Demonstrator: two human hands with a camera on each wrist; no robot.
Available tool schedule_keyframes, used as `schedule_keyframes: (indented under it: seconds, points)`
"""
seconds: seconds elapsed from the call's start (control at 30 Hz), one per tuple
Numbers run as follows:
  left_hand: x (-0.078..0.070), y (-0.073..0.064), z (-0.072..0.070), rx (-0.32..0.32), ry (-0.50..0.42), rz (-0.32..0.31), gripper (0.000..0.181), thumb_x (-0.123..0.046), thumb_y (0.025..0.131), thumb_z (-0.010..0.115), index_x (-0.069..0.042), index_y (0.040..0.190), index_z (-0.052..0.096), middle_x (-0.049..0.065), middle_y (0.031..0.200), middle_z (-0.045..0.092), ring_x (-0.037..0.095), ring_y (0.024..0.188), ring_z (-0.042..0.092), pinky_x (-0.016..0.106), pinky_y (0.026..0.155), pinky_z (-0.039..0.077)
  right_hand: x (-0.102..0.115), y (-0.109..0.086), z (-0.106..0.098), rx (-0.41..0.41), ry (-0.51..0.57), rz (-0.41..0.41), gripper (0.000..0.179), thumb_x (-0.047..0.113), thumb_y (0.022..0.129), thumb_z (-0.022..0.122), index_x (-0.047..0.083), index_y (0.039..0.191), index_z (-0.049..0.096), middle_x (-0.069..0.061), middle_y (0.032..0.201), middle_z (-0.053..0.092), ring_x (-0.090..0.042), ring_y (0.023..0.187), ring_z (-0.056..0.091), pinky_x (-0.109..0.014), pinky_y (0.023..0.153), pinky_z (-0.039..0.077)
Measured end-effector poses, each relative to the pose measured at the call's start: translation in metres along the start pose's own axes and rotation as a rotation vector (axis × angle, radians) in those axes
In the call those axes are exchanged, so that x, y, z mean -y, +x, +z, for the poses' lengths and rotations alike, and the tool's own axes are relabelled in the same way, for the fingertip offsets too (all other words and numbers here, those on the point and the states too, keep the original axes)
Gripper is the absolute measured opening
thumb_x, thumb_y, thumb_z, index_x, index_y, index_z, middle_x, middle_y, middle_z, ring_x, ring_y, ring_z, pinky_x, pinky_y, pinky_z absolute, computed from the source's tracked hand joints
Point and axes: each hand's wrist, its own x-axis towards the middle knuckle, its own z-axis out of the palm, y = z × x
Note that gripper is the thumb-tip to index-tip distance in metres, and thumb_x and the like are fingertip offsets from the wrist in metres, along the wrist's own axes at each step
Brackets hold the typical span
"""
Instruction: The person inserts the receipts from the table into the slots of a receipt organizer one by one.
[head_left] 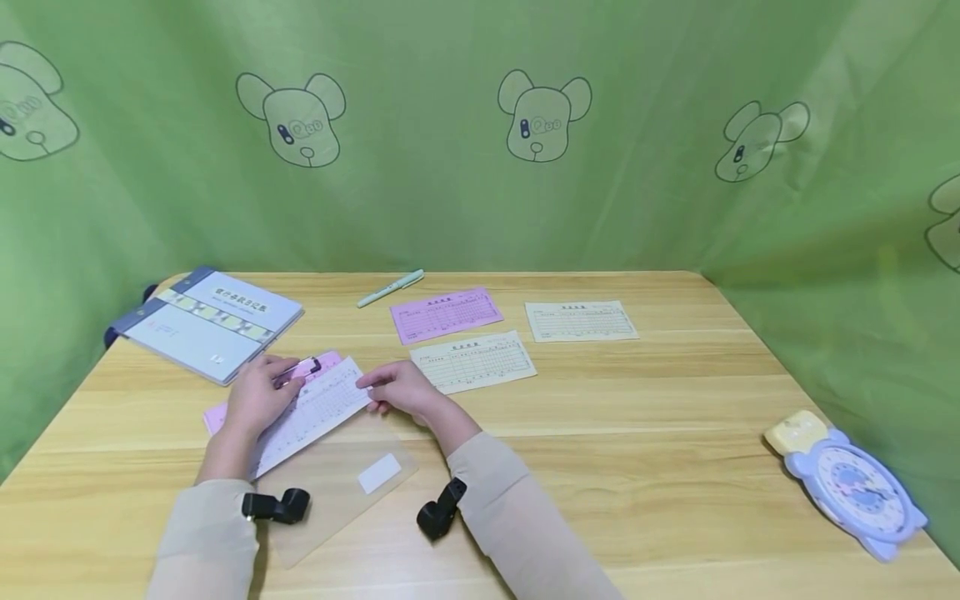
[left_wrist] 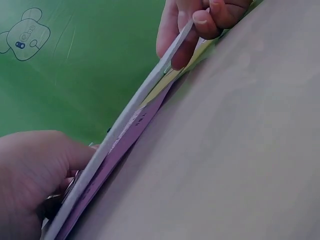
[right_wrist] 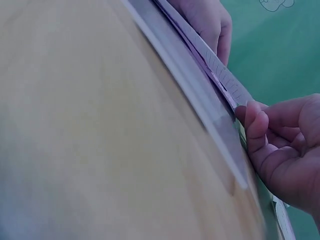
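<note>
My left hand (head_left: 260, 396) pinches a small black and silver clip (head_left: 313, 365) over the top edge of a printed white slip (head_left: 318, 412). Under that slip lies a pink slip (head_left: 330, 360), its edge showing at the top and left. With thumb and fingers, my right hand (head_left: 405, 387) pinches the right end of the white slip. In the left wrist view the white slip (left_wrist: 125, 112) stands tilted above the pink one (left_wrist: 120, 150). Below both hands, a translucent folder (head_left: 330, 500) with a white label lies on the table.
A blue-and-white account book (head_left: 213, 321) lies at the left back. Near it are a light green pen (head_left: 390, 288), a flat pink slip (head_left: 446, 317) and pale green slips, one nearer (head_left: 476, 362) and one farther right (head_left: 581, 322). A blue toy clock (head_left: 858, 492) sits at the right edge.
</note>
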Motion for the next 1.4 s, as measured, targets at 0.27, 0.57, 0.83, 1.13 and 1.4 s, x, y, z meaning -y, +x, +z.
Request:
schedule_keyframes:
  seconds: [0.27,0.57,0.83,1.13,1.4]
  points:
    - [-0.001,0.002,0.0,0.013,0.052,0.026,0.033,-0.011,0.082,0.056,0.007,0.109,0.054,0.021,0.102,0.049,0.037,0.096,0.041,0.048,0.081,0.032,-0.001,0.004,0.004,-0.01,-0.026,0.017,0.021,-0.01,0.076,0.053,-0.002,0.093,0.064,-0.008,0.071,0.059,-0.013,0.052,0.053,-0.02,0.045,0.045]
    - [-0.003,0.004,0.0,0.013,0.16,0.103,0.029,-0.007,0.082,0.054,0.01,0.106,0.055,0.024,0.096,0.05,0.037,0.09,0.043,0.048,0.078,0.035,0.004,0.005,0.008,-0.012,-0.046,0.019,0.022,-0.011,0.076,0.053,-0.002,0.093,0.064,-0.009,0.07,0.059,-0.013,0.05,0.051,-0.019,0.044,0.044]
    - [-0.003,0.005,0.002,-0.001,0.219,0.144,0.026,-0.006,0.083,0.052,0.01,0.103,0.057,0.024,0.094,0.05,0.037,0.087,0.044,0.047,0.075,0.036,0.008,0.008,0.01,-0.031,-0.042,0.059,0.021,-0.011,0.076,0.053,-0.002,0.091,0.064,-0.01,0.069,0.059,-0.013,0.05,0.051,-0.018,0.043,0.043]
    - [-0.003,0.004,0.003,-0.018,0.208,0.152,0.025,-0.004,0.082,0.052,0.01,0.102,0.057,0.023,0.092,0.05,0.036,0.085,0.043,0.046,0.074,0.036,0.015,0.016,0.014,-0.03,-0.047,0.051,0.023,-0.012,0.075,0.051,-0.003,0.091,0.064,-0.009,0.073,0.058,-0.013,0.049,0.051,-0.019,0.043,0.042]
    - [-0.003,0.005,0.002,-0.009,0.22,0.146,0.025,-0.005,0.083,0.053,0.01,0.102,0.057,0.023,0.093,0.05,0.037,0.087,0.043,0.046,0.076,0.036,0.018,0.022,0.018,-0.047,-0.056,0.063,0.024,-0.012,0.075,0.052,-0.001,0.092,0.065,-0.007,0.074,0.058,-0.013,0.05,0.051,-0.018,0.043,0.042]
